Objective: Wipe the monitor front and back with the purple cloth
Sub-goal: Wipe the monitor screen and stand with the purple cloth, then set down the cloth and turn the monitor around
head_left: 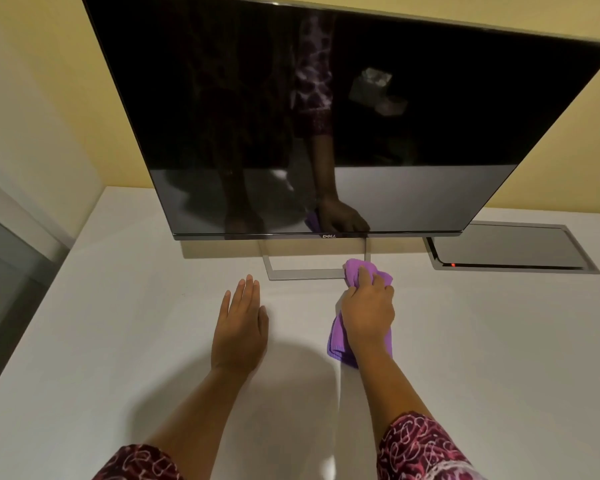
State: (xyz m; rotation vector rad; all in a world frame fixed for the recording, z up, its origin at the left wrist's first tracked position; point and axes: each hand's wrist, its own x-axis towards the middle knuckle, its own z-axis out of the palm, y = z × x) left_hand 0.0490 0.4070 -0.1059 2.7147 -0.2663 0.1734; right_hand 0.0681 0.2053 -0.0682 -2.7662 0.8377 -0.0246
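Gripping the purple cloth point(355, 270), right hand point(369, 311) has its fingers curled over the bunched fabric, palm down. One end of the cloth sticks out past the fingertips, and the other trails out from under the wrist onto the table point(482, 341). The front end of the cloth covers the right front corner of the stand base point(305, 274), just below the screen's bottom edge. Can't tell how hard it presses. Left hand point(241, 327) lies flat on the table, palm down, fingers straight and close together, thumb slightly out, holding nothing. It sits just left of the right hand, near the front bar of the stand base but apart from it. Monitor point(326, 116) stands upright on the white table against a yellow wall point(49, 81), screen dark and glossy, Dell logo point(329, 236) centred on the lower bezel. The glass reflects the right forearm, the hand and a bit of purple. Stand base is an open silver rectangular frame lying flat on the table under the screen. Right of the stand, a grey recessed panel point(506, 249) with a silver rim is set into the tabletop, with a small red light point(453, 265) lit at its front edge. Both forearms enter from the bottom edge, bare to patterned dark-red sleeves point(420, 448). Monitor back not visible from this view.
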